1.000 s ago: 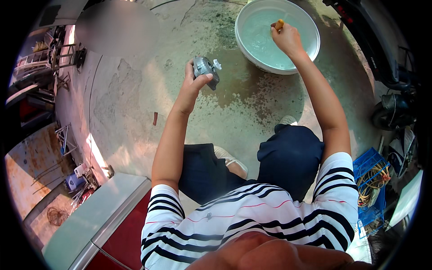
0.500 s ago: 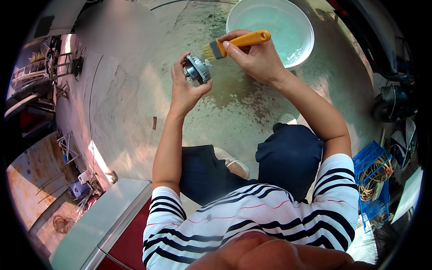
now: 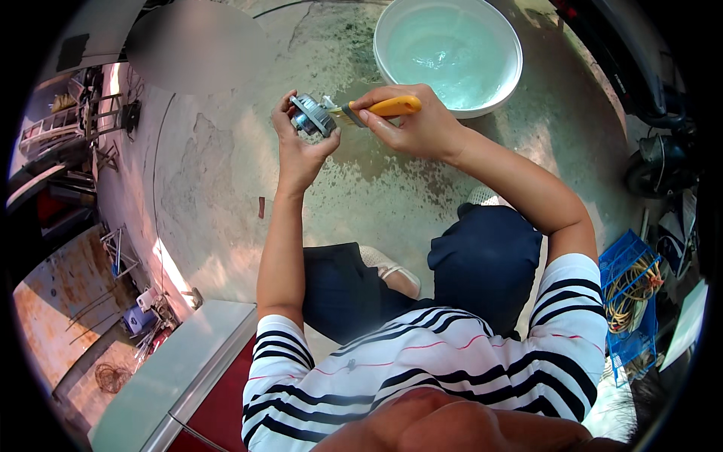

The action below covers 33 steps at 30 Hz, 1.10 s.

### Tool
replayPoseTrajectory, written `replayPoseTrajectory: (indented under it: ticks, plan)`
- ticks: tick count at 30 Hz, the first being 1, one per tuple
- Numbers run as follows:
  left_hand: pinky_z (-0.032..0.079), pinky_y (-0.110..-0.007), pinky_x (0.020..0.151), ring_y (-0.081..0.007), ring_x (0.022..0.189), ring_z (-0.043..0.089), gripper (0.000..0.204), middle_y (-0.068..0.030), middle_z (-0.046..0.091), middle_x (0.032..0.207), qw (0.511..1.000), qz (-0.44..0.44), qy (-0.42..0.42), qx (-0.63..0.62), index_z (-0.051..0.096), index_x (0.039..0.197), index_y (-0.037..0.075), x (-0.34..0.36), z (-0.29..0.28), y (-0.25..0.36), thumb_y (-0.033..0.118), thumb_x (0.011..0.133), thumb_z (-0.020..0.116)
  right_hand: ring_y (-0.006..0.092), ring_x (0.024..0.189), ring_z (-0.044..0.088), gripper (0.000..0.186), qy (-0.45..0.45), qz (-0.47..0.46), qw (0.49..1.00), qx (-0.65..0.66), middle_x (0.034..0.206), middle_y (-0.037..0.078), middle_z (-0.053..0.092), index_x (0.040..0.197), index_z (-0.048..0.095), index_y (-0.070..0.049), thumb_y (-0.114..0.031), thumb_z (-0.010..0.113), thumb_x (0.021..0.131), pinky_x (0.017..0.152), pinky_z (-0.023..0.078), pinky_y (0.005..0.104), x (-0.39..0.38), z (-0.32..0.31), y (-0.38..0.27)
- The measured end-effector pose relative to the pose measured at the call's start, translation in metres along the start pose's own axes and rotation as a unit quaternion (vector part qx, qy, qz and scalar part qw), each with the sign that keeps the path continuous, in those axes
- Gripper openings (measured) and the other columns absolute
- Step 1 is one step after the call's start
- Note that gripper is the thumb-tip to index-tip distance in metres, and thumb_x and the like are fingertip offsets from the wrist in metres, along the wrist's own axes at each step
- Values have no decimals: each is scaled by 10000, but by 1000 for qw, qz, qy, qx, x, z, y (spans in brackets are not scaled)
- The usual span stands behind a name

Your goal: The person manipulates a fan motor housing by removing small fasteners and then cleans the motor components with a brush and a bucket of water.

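Observation:
My left hand (image 3: 301, 154) grips a round silver metal part (image 3: 313, 114) with a flange and a shiny core, possibly a small motor; its fingers and thumb close on the rim. In my right hand (image 3: 422, 124) is a paintbrush (image 3: 395, 106) with a yellow handle, pinched near the ferrule. The brush's pale bristles meet the right side of the metal part. Just beyond my right hand stands a round white basin (image 3: 452, 56) holding pale, rippling water.
Wet patches mark the concrete floor (image 3: 218, 162) under my hands. A blue wire basket (image 3: 633, 301) with coiled hose stands at right, near a dark wheeled machine (image 3: 655, 166). A pale-topped red cabinet (image 3: 173, 369) sits at lower left, with metal frames and clutter beyond.
Both hands have shifted a little left, and the metal part has tilted. The brush has come down from above the part onto its side. The water in the basin ripples differently.

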<state>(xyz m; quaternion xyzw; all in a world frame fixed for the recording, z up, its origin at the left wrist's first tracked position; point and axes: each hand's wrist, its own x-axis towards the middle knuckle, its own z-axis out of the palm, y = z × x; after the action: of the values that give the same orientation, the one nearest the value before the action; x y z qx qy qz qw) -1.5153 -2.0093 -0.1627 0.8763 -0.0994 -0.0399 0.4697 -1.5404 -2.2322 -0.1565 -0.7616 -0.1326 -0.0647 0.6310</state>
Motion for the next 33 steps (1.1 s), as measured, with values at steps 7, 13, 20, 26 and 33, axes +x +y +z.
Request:
replayPoseTrajectory:
  ticks: [7,13,20,26,33]
  plan:
    - [397,-368,1013,-258,1175,458,870,-130,404,1267,1000,8,-6,-4,315,1380,68,-3,8,1,139,657,794,160,807,696,180,-2,-50,999,4,955,95,728,1037,716,-42,-71,663,867,684,538,258,1,5,7]
    - [394,-367,1016,-253,1171,467,878,-134,415,1281,997,-29,9,-66,293,1391,72,0,11,0,147,673,793,174,819,699,189,5,-41,999,10,969,91,727,1048,716,-60,-71,666,865,712,548,270,5,1,-3]
    - [482,-349,911,-221,1112,506,924,-124,405,1286,975,-109,17,-194,218,1428,80,3,-5,-1,179,728,813,124,695,673,162,48,-14,999,-11,834,85,724,997,714,-50,-151,677,876,618,524,250,7,-28,17]
    - [492,-364,910,-231,1110,511,930,-119,409,1256,950,-125,-24,-286,221,1432,103,-1,-6,0,161,713,808,370,707,664,186,97,79,931,-343,775,182,684,905,680,4,-160,606,854,661,538,439,52,-78,97]
    - [458,-369,957,-241,1143,490,916,-127,401,1265,982,-54,-53,-174,239,1415,105,1,3,2,151,696,805,358,737,666,204,-138,262,876,-381,779,190,681,905,681,-2,-168,578,844,704,526,428,44,-84,161]
